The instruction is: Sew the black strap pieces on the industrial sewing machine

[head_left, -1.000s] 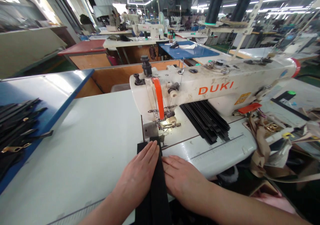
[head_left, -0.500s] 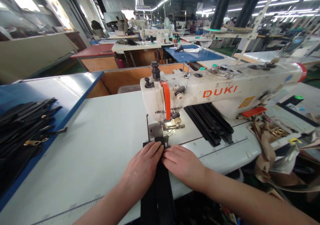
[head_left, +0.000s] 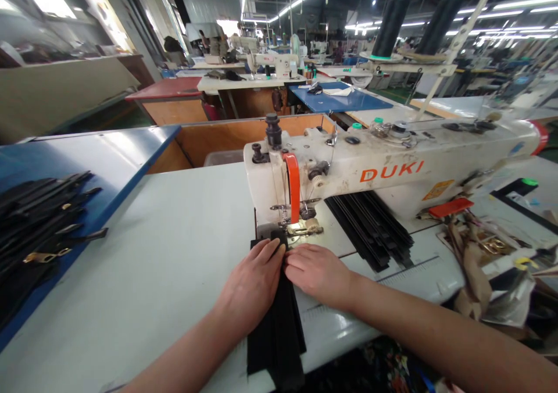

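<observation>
Black fabric strips (head_left: 279, 340), layered lengthwise, run from the table's front edge up to the presser foot (head_left: 299, 229) of a white sewing machine (head_left: 387, 175). On top of the strips lies my left hand (head_left: 253, 279), its fingers together and pressing the cloth just in front of the foot. My right hand (head_left: 320, 277) pinches the right edge of the same cloth, fingertips close to those of the left. Its thumb and the gripped edge are partly hidden. The front ends of the strips hang near the table edge.
A stack of black strips (head_left: 370, 227) lies under the machine arm. Black zippered pieces (head_left: 47, 224) are heaped on the blue table at left. Tan straps and scraps (head_left: 475, 265) fill the right side. Thread cones (head_left: 391, 24) stand behind the machine.
Both hands have moved slightly forward with the black strips, toward the presser foot. The strips' front ends now show at the table edge. The view has shifted a little.
</observation>
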{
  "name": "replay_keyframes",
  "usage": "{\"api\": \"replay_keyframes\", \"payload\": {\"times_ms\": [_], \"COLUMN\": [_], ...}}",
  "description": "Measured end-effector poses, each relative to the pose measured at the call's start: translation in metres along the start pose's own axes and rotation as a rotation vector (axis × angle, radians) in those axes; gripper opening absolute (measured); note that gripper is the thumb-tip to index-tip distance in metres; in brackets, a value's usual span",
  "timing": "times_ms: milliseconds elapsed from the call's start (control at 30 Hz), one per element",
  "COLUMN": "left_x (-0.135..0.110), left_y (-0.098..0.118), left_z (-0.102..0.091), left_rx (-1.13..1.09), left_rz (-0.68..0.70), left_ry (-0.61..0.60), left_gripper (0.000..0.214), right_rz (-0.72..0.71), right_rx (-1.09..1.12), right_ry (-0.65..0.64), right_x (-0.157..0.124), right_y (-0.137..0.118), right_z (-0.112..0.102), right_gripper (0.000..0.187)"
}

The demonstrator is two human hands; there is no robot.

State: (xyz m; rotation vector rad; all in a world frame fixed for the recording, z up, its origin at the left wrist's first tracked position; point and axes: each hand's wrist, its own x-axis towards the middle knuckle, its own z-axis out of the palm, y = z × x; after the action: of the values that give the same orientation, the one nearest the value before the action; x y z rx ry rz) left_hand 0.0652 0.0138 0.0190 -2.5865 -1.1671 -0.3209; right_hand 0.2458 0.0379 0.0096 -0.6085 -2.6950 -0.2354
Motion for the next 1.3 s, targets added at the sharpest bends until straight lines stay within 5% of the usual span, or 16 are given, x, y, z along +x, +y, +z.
{"api": "replay_keyframes", "payload": {"times_ms": [1300], "left_x": [0.0082], "left_y": [-0.0076], "left_z": [0.0093], "left_rx": [-0.067], "left_rz": [0.032], "left_ry": [0.067], "left_gripper": [0.036], "right_rz": [0.073], "right_rx": [0.052], "right_ry": [-0.017], "right_x": [0.0010], "right_y": [0.0112], "right_z": [0.0044], "right_gripper": [0.020]}}
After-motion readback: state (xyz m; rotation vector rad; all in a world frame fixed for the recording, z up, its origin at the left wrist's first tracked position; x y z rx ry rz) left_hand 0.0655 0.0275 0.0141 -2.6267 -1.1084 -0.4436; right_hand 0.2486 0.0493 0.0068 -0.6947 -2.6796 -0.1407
